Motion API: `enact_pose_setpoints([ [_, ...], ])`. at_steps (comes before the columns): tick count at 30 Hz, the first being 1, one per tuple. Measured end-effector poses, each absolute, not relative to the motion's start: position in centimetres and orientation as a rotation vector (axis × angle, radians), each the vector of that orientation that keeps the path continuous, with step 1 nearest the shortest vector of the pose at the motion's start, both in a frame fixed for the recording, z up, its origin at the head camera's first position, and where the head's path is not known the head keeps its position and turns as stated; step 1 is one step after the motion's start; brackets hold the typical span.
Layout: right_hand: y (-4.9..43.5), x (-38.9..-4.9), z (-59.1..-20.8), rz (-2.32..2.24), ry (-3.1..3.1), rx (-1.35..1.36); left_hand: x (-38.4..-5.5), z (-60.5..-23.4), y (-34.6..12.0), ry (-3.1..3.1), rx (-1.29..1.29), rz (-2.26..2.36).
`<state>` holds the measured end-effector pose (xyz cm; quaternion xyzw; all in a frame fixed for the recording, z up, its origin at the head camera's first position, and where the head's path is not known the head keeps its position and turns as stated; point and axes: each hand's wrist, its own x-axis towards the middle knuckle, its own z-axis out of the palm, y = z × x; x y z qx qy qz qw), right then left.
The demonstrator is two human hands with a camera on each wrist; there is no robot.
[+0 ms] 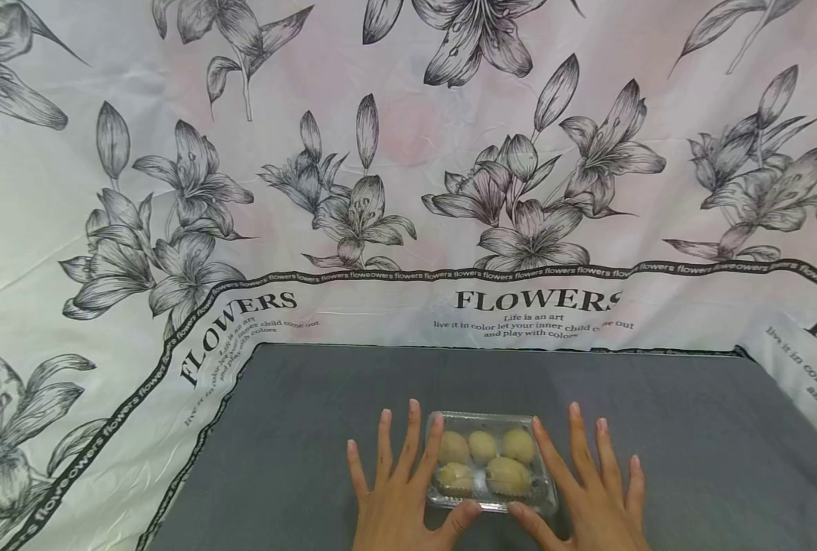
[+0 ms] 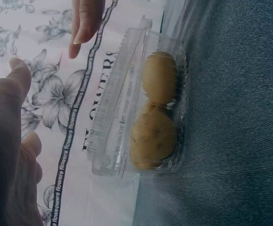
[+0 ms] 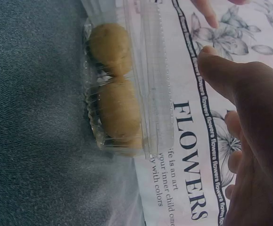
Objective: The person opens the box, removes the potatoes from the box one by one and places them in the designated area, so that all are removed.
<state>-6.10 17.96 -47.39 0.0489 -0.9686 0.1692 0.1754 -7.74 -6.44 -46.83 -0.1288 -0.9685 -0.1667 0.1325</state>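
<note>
A clear plastic clamshell box lies on the grey tabletop, its lid over several yellowish-brown potatoes. Whether the lid is latched cannot be seen. My left hand, fingers spread, is at the box's left side. On the other side is my right hand, spread the same way, both thumbs pointing inward near the front edge. From the wrist views, the left hand and right hand hover above the lid, apart from it. Neither hand holds anything.
Grey cloth covers the table around the box. Behind and at both sides hangs a white and pinkish curtain with printed lilies and lettering, its lower border meeting the table's back edge.
</note>
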Motion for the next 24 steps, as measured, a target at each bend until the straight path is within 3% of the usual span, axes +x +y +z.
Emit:
enact_pose_setpoints([
  [16, 18.35, -6.05, -47.29, 0.573, -2.732, 0.186, -7.96, -47.36, -6.82, -2.762, -0.484, -0.509],
  [24, 18.84, -6.25, -47.45, 0.882, -2.754, 0.303, -7.96, -47.62, -7.33, -2.832, -0.536, -0.921],
])
